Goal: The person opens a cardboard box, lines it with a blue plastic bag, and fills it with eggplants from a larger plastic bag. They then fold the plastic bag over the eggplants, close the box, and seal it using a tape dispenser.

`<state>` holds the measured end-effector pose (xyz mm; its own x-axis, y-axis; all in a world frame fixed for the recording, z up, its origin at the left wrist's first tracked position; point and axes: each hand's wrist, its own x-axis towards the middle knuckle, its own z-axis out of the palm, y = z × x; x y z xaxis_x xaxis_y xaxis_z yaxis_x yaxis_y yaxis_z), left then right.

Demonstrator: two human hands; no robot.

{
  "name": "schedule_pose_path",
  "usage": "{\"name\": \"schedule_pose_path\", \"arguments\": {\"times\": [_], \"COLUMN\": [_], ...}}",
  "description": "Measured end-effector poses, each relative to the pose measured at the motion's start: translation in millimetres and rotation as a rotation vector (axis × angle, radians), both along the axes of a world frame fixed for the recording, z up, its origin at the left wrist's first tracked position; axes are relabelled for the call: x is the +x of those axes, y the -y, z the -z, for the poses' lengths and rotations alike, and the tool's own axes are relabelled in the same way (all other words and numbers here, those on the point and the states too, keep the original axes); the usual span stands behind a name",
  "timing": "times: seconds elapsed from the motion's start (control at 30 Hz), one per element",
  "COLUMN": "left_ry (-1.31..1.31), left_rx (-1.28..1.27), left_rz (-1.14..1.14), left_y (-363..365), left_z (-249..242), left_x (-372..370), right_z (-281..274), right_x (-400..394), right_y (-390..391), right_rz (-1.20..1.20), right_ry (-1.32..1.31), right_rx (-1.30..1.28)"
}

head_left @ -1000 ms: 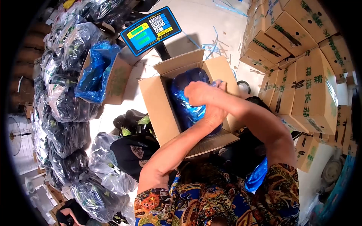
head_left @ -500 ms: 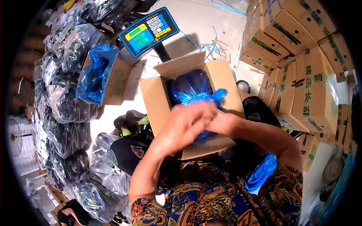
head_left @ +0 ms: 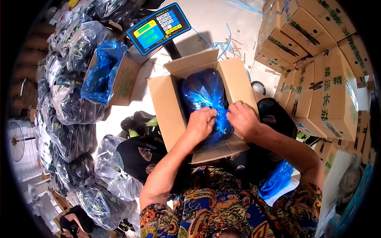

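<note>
An open cardboard box [head_left: 168, 115] stands between my knees, its flaps folded outward. Inside lies a blue plastic bag [head_left: 202, 85], bulging over dark contents that I cannot make out clearly. My left hand [head_left: 201, 123] is closed on one gathered end of the bag, with its fingers pinched together. On the other side of the bunched neck, my right hand [head_left: 243, 119] pinches the opposite end. The plastic is drawn tight between both hands, and creases fan out from the neck.
A digital scale display [head_left: 158, 28] rises behind the box. To the left stand a box lined with blue plastic [head_left: 125, 81] and piled clear bags of eggplants [head_left: 79, 99]. Loose eggplants [head_left: 137, 123] lie by my left knee. Stacked cartons [head_left: 329, 95] line the right side.
My hands were crossed and blurred over the bag's neck. Now they are apart on either side of it, each pulling an end, and more of the bag shows.
</note>
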<state>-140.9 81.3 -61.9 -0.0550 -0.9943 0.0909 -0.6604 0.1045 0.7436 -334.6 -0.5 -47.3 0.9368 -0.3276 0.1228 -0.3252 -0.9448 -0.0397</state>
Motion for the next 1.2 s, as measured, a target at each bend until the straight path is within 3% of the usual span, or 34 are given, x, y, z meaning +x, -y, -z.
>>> {"name": "schedule_pose_path", "arguments": {"times": [0.2, 0.3, 0.37, 0.4, 0.47, 0.57, 0.63, 0.7, 0.73, 0.8, 0.9, 1.0, 1.03, 1.13, 1.17, 1.2], "left_ry": [-0.037, 0.008, 0.076, 0.115, 0.190, 0.267, 0.210, 0.201, 0.226, 0.269, 0.400, 0.426, 0.461, 0.455, 0.303, -0.020], "left_rx": [-0.046, -0.005, -0.065, -0.080, -0.042, 0.096, -0.016, -0.032, 0.131, 0.224, 0.425, 0.383, 0.411, 0.355, 0.221, 0.867], "left_rz": [-0.067, -0.038, 0.011, 0.045, 0.084, 0.167, 0.143, 0.087, 0.061, 0.011, 0.095, 0.131, 0.175, 0.300, 0.421, 0.428], "left_y": [-10.1, -18.8, -20.5, -21.2, -14.5, -5.4, -10.7, -14.5, -15.8, -15.2, -5.4, 14.1, 22.2, 36.2, 42.5, 60.5], "left_z": [-3.0, 6.1, -1.9, -5.6, -4.3, -9.1, -13.1, -14.1, -17.8, -24.5, -37.7, -24.1, -22.2, -7.6, 29.8, -25.0], "left_x": [-21.8, -29.3, -33.8, -36.2, -38.7, -40.7, -38.1, -32.9, -30.7, -25.4, -24.6, -26.3, -27.0, -19.8, -4.7, 3.8], "right_z": [-14.6, 4.8, -10.1, -7.8, -1.0, 2.8, 7.4, 3.7, 0.7, 9.2, 6.5, -3.4, -14.6, -14.5, -9.3, -6.5], "right_x": [35.2, 31.5, 19.9, 17.6, 11.3, 10.2, 14.3, 17.8, 19.8, 19.5, 13.4, 1.6, 0.7, -6.9, -9.2, -6.5], "right_y": [17.6, 19.1, 28.0, 24.3, 10.8, 11.0, 8.6, 10.0, 12.1, 14.9, 7.4, -8.5, -14.3, -22.8, -20.3, -19.6], "right_rz": [0.245, 0.069, -0.179, -0.049, 0.216, 0.115, 0.070, 0.078, 0.071, 0.097, 0.119, 0.078, 0.062, 0.101, 0.089, 0.056], "right_ry": [0.030, 0.118, 0.265, 0.271, 0.280, -0.014, -0.161, -0.190, -0.207, -0.141, -0.142, 0.216, 0.319, 0.275, 0.167, 0.015], "right_rx": [0.435, 0.478, 0.518, 0.528, 0.534, 0.182, -0.008, -0.021, -0.033, -0.042, -0.001, 0.053, 0.177, 0.262, 0.264, 0.145]}}
